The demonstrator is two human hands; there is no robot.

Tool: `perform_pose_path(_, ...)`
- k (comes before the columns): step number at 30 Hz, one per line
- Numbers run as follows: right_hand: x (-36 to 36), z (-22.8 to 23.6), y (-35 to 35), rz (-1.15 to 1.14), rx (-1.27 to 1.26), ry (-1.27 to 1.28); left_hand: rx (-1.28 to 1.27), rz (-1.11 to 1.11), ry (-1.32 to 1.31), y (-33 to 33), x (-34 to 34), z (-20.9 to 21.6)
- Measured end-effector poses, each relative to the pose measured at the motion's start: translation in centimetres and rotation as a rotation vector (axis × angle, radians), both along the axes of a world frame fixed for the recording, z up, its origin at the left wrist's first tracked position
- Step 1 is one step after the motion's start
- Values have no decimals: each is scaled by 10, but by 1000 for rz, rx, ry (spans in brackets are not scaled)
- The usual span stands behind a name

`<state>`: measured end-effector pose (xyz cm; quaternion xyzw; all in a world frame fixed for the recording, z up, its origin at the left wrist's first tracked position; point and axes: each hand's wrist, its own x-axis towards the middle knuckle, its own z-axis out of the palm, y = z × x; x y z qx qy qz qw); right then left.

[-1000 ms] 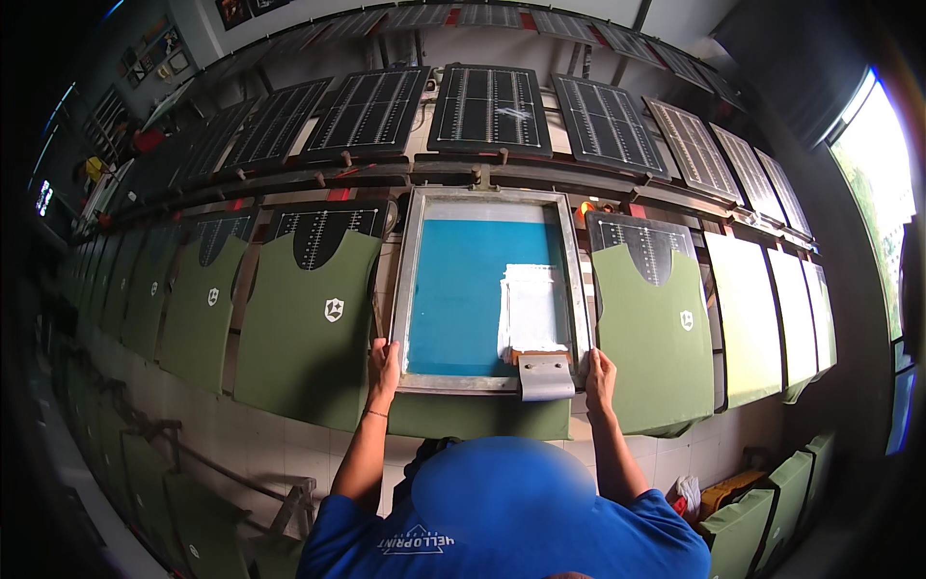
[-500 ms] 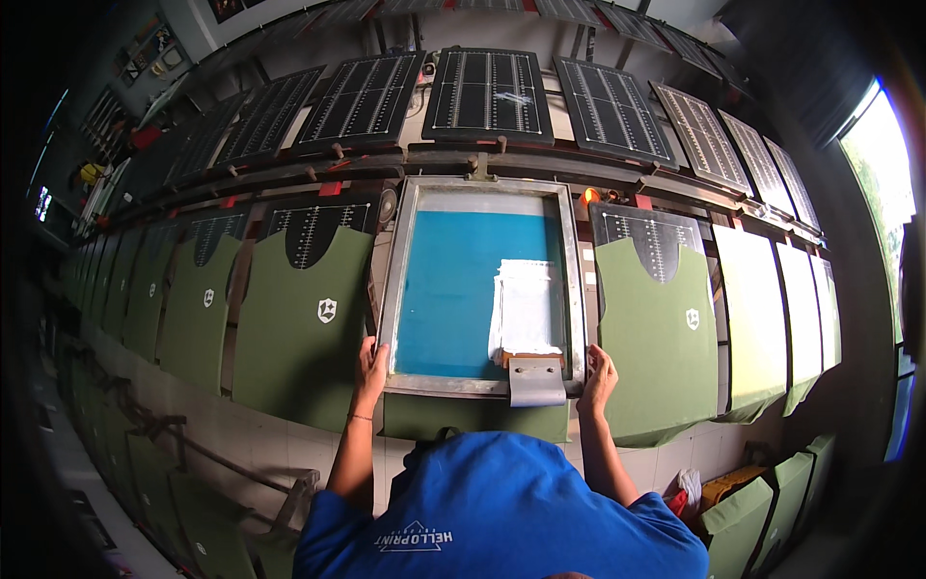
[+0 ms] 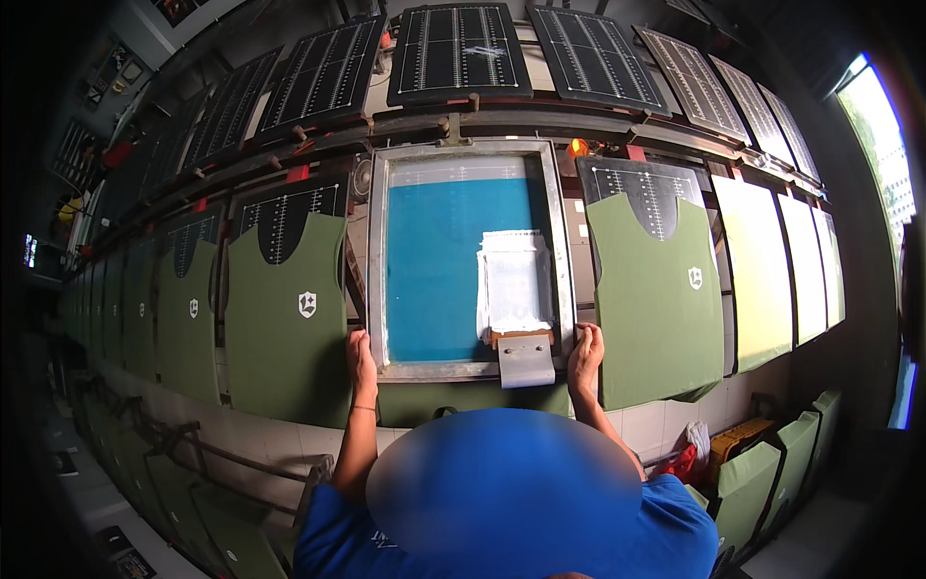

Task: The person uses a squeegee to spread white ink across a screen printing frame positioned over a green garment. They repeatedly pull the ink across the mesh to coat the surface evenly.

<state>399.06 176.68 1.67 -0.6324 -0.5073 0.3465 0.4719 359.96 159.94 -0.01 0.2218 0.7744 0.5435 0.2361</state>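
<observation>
A screen-printing frame (image 3: pixel 377 261) with metal sides and blue mesh (image 3: pixel 434 275) lies before me over a board carrying a green shirt piece (image 3: pixel 473 403). My left hand (image 3: pixel 361 363) is closed on its near left side, and my right hand (image 3: pixel 585 359) is closed on its near right side. White ink (image 3: pixel 516 282) covers a patch at the mesh's right. Just nearer than the ink, a squeegee (image 3: pixel 527 363) with a grey metal handle rests over the near rim; neither hand touches it. Ruler marks show faintly through the mesh's far strip.
Green shirt pieces with a white emblem lie on boards to the left (image 3: pixel 289 338) and right (image 3: pixel 656 318). Black marked boards (image 3: pixel 460 58) line the far side beyond a metal rail (image 3: pixel 405 125). An orange glowing lamp (image 3: pixel 578 148) stands beside the frame's far right corner.
Ruler marks have become visible through the mesh's far strip, where it looked plain before. The whole scene has shifted upward in the picture. Both hands keep their hold on the frame's sides.
</observation>
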Motion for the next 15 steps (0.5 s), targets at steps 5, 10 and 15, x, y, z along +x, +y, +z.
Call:
perform_pose_path(5,0,-1,-1,-23,23,-123,-43,77,153,5,4,-6)
perform_pose_path(10,2,-6,0,-11,-10,-163,-49,134,271,9,7,0)
perform_pose_path(15,16,-21,1,95,40,92,19,173,561,4,21,18)
